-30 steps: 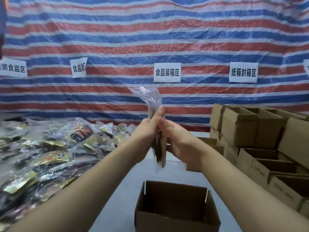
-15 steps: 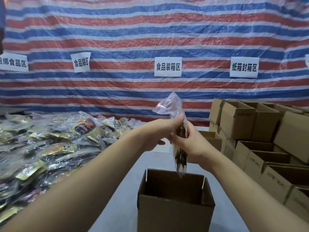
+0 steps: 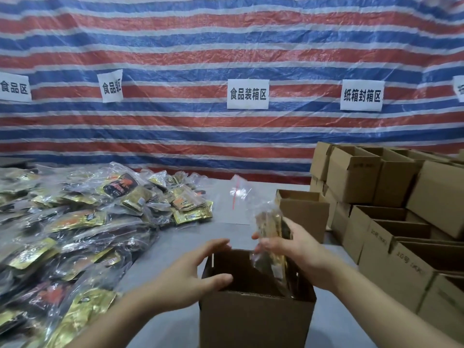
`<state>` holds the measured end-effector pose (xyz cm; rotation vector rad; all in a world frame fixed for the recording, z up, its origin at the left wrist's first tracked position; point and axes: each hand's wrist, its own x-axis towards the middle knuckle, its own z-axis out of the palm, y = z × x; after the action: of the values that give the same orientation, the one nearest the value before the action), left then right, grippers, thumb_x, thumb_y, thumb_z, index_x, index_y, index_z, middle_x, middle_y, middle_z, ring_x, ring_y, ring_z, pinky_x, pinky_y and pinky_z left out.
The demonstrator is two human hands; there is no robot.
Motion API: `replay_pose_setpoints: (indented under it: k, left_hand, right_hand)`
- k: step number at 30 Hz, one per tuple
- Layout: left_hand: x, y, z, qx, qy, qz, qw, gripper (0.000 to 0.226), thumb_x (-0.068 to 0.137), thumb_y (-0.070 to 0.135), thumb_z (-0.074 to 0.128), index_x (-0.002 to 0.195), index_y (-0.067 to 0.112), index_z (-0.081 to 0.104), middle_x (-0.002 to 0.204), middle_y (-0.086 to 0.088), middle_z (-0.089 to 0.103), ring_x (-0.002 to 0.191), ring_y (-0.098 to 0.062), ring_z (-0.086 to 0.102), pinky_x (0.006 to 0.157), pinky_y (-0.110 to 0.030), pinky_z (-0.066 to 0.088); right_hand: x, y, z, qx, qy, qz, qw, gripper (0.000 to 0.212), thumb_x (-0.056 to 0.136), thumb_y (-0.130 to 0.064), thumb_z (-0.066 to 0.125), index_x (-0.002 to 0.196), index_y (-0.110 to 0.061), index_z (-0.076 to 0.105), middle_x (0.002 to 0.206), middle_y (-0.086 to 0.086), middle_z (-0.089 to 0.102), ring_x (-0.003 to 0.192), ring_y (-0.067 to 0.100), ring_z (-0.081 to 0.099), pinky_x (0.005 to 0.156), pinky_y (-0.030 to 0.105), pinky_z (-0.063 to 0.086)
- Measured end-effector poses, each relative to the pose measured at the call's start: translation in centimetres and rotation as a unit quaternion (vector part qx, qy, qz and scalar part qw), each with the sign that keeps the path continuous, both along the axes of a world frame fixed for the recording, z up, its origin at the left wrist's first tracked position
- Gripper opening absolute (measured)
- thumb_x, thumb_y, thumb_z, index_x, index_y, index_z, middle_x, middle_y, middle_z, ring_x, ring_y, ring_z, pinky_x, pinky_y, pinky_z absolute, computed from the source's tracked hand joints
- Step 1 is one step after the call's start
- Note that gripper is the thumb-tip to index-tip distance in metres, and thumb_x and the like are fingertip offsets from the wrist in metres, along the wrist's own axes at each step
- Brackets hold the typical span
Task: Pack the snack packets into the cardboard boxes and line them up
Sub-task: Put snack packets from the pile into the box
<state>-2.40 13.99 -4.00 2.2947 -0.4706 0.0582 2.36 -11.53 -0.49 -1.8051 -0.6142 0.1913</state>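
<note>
Bag (image 3: 270,237) has come down from chest height and its lower end is now inside the open box (image 3: 256,320), right side of the cavity, top with the red zip strip still poking above the rim. Left hand (image 3: 193,277) has let go: fingers spread and relaxed, thumb at the box's left wall, holding nothing. Right hand (image 3: 291,249) alone has the grip, fingers curled round the bag's middle. So the handoff is done and the drop-in is nearly finished (release looks like the next step). Pile of packets (image 3: 75,222) waits on the surface left of the box; more open boxes (image 3: 391,227) stand right of it.
</note>
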Motion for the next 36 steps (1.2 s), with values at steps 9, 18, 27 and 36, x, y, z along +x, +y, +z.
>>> replay_pose_setpoints:
  k: [9,18,27,36]
  left_hand:
    - [-0.4,-0.4,0.4,-0.049,-0.003,-0.029,0.998,0.092,0.074,0.048,0.071,0.145,0.035,0.014,0.132,0.036,0.037,0.109,0.038,0.033,0.088,0.008,0.026]
    - [0.0,-0.7,1.0,0.004,-0.043,-0.025,0.999,0.057,0.071,0.066,0.069,0.118,0.045,0.046,0.127,0.014,0.054,0.113,0.004,0.050,0.095,-0.008,0.039]
    - [0.4,-0.8,-0.1,-0.048,-0.052,-0.025,0.997,0.065,0.075,0.045,0.082,0.123,0.011,0.056,0.129,-0.007,0.055,0.112,-0.010,0.052,0.091,-0.001,0.035]
    - [0.5,-0.7,0.6,-0.009,-0.077,-0.029,0.997,0.061,0.071,0.056,0.075,0.100,0.003,0.066,0.117,0.006,0.059,0.111,-0.008,0.056,0.102,-0.029,0.043]
  right_hand:
    - [0.5,2.7,0.2,-0.381,-0.075,0.094,0.917,0.024,0.083,-0.041,0.070,0.103,-0.050,0.059,0.100,-0.014,0.064,0.093,0.008,0.061,0.082,0.028,0.049]
    - [1.6,5.0,-0.2,-0.492,-0.083,0.152,0.853,0.017,0.091,-0.037,0.064,0.081,-0.036,0.051,0.083,-0.009,0.053,0.073,0.009,0.048,0.068,0.030,0.039]
    - [1.9,5.2,-0.9,-0.516,-0.049,0.177,0.837,0.010,0.096,-0.040,0.059,0.089,-0.035,0.054,0.092,-0.006,0.056,0.083,0.014,0.052,0.076,0.033,0.041]
    - [2.9,6.4,-0.8,-0.561,-0.021,0.192,0.805,0.017,0.099,-0.040,0.055,0.112,-0.029,0.051,0.112,-0.002,0.055,0.100,0.019,0.052,0.088,0.036,0.039]
